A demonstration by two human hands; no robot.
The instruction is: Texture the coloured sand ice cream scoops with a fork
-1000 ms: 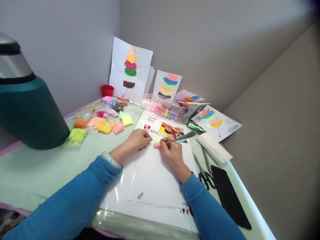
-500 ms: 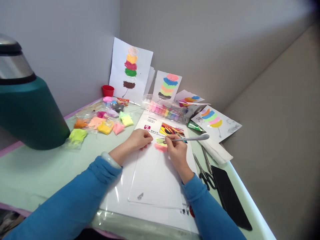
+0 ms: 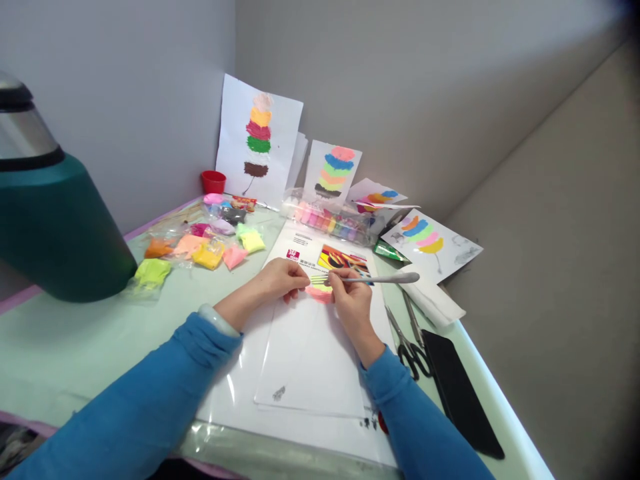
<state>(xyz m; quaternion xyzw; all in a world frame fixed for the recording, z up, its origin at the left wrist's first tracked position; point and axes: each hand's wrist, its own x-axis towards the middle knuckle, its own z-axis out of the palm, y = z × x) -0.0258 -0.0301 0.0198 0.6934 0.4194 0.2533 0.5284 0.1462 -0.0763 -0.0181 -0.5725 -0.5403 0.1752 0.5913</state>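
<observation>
My right hand point(image 3: 354, 305) grips a metal fork point(image 3: 385, 278), its handle pointing right and its tines to the left. The tines lie at a yellow and pink clay patch point(image 3: 318, 293) on a white sheet of paper point(image 3: 315, 360). My left hand point(image 3: 281, 279) is closed at the left side of that patch, fingertips right by the tines. What its fingers pinch, if anything, is hidden. Beneath the sheet is a white pad with a printed cover point(image 3: 293, 233).
Several bags of coloured clay point(image 3: 207, 253) lie left, near a green bottle point(image 3: 60, 227) and a red cup point(image 3: 213, 181). Pictures of stacked colours point(image 3: 260, 140) lean at the back, behind a clear clay case point(image 3: 330, 223). Scissors point(image 3: 411, 350) and a black case point(image 3: 463, 393) lie right.
My left fingertips have shifted slightly right, closer to the fork tines. The fork has moved a little; my right hand still holds it. The whole view has drifted slightly.
</observation>
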